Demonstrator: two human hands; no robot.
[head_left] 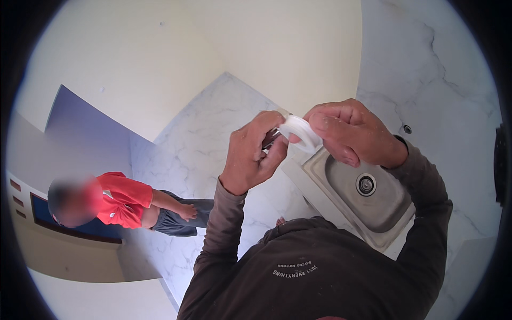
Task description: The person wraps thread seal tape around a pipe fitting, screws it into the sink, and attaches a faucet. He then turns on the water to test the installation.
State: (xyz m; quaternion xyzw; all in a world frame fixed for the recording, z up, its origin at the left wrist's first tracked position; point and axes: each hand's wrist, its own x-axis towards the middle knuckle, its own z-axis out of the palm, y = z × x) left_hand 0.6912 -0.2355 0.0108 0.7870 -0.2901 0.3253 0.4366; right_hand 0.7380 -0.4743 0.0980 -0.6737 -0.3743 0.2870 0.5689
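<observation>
A white ring-shaped roll of tape, which looks like thread seal tape, is held up between my hands above the sink's far left corner. My right hand grips the roll from the right, fingers curled, and a fingertip shows through the ring's opening. Closed round a shiny metal piece is my left hand, touching the left side of the roll. Fingers hide most of that metal piece, so I cannot tell its kind.
A steel sink with a round drain sits below my right forearm. The marbled wall behind it has a small round fitting. On the left stands a person in a red shirt. Marbled floor meets cream walls.
</observation>
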